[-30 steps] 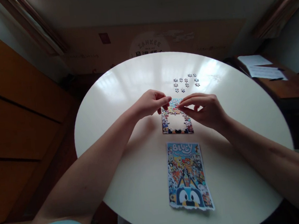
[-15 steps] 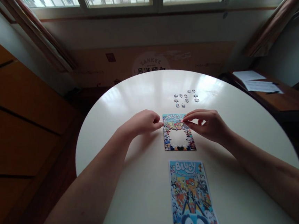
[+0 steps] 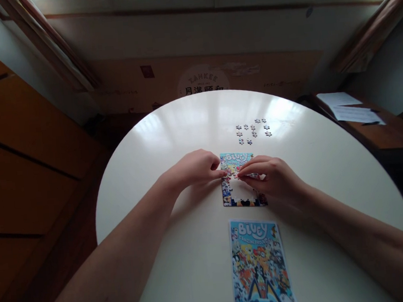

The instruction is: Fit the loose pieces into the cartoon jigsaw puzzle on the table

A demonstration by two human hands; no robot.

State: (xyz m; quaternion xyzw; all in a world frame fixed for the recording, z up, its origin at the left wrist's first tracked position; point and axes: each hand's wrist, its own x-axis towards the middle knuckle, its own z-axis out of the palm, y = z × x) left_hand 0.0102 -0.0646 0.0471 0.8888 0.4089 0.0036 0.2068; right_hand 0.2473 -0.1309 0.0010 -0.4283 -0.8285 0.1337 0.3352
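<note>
A small jigsaw puzzle (image 3: 236, 157) with a blue "Bluey" title lies on the table, its lower middle an open gap showing white. My left hand (image 3: 200, 166) is at its left side, fingers curled in, one digit stretched out and touching the puzzle's left edge. Over the right part of the puzzle, my right hand (image 3: 272, 175) pinches thumb and fingertips together at the upper border of the gap. A tiny puzzle piece (image 3: 235, 176) shows at those fingertips, mostly covered. The right hand hides part of the puzzle's right side.
Several loose puzzle pieces (image 3: 254, 134) are spread beyond the puzzle. A printed Bluey picture (image 3: 259, 263) lies closer to me on the round white table (image 3: 184, 274). At the right, papers (image 3: 355, 114) rest on a brown side table (image 3: 393, 132).
My right hand has moved left and towards me, from the puzzle's right edge to the top of the gap. My left hand stays at the left edge, its extended digit slightly lower. The view has shifted slightly.
</note>
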